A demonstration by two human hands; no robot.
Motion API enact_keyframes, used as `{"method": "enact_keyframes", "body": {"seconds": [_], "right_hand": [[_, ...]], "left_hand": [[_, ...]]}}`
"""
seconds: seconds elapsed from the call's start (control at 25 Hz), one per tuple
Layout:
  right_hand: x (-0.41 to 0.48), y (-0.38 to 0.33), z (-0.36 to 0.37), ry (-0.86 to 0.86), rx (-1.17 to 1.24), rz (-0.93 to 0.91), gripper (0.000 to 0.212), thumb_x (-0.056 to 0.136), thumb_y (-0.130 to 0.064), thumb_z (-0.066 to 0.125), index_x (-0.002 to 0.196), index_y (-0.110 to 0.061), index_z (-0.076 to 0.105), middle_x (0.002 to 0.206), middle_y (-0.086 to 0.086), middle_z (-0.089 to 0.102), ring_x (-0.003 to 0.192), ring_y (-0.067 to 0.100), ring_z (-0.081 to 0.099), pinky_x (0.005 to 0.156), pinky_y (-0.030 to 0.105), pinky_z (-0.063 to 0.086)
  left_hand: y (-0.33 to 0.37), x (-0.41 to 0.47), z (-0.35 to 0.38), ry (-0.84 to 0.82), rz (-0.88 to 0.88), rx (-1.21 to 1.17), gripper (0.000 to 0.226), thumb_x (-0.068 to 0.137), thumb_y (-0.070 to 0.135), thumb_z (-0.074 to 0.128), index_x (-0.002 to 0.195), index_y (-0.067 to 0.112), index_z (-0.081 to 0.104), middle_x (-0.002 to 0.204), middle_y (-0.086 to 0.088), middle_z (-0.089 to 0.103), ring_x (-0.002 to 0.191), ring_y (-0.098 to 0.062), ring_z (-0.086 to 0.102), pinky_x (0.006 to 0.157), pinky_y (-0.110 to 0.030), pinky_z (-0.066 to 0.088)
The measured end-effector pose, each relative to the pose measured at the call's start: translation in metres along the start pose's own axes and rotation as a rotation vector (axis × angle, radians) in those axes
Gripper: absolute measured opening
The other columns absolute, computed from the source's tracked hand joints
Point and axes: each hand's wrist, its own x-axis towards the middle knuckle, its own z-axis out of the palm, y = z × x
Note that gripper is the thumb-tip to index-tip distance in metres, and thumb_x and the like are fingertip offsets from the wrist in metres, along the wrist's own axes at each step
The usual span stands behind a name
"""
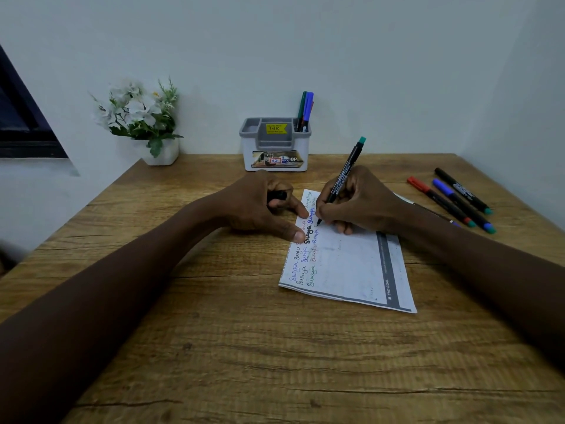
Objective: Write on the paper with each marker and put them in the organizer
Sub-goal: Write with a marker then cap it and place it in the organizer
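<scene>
Right hand (357,203) clamped in a pen grip on the marker (345,175), tip on the paper (345,264) mid-table; left hand (256,203) curled round a black cap (277,195), thumb and forefinger pressing the paper's left edge; organizer (248,148) at the far edge.

the paper (351,264) lies flat, coloured words along its left edge. uncapped marker (345,175) leans tip-down on it, cap (277,195) just left, three capped markers (461,205) to the right, organizer (275,148) behind with more markers (307,113).
</scene>
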Motion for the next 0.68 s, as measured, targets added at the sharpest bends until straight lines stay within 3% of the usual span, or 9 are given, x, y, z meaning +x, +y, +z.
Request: {"method": "enact_keyframes", "body": {"seconds": [0.24, 0.68], "right_hand": [[0.0014, 0.0015, 0.0008, 0.001, -0.025, 0.001, 0.012, 0.089, -0.001, 0.072, 0.083, 0.010, 0.072, 0.059, 0.017, 0.070, 0.040, 0.019, 0.059, 0.042, 0.026, 0.050], [0.0012, -0.0007, 0.0004, 0.039, 0.001, 0.042, 0.011, 0.089, 0.002, 0.070, 0.083, 0.012, 0.071, 0.056, 0.014, 0.069, 0.037, 0.015, 0.059, 0.040, 0.021, 0.046]], "left_hand": [[0.0012, -0.0005, -0.0006, 0.000, 0.002, 0.015, 0.051, 0.066, 0.026, 0.095, 0.073, 0.004, 0.048, 0.098, 0.004, 0.080, 0.108, -0.002, 0.071, 0.102, -0.049, 0.052], [0.0008, -0.0005, -0.0012, -0.012, 0.017, -0.007, 0.050, 0.065, 0.026, 0.094, 0.073, 0.005, 0.049, 0.095, 0.002, 0.080, 0.109, -0.003, 0.071, 0.104, -0.051, 0.051]]}}
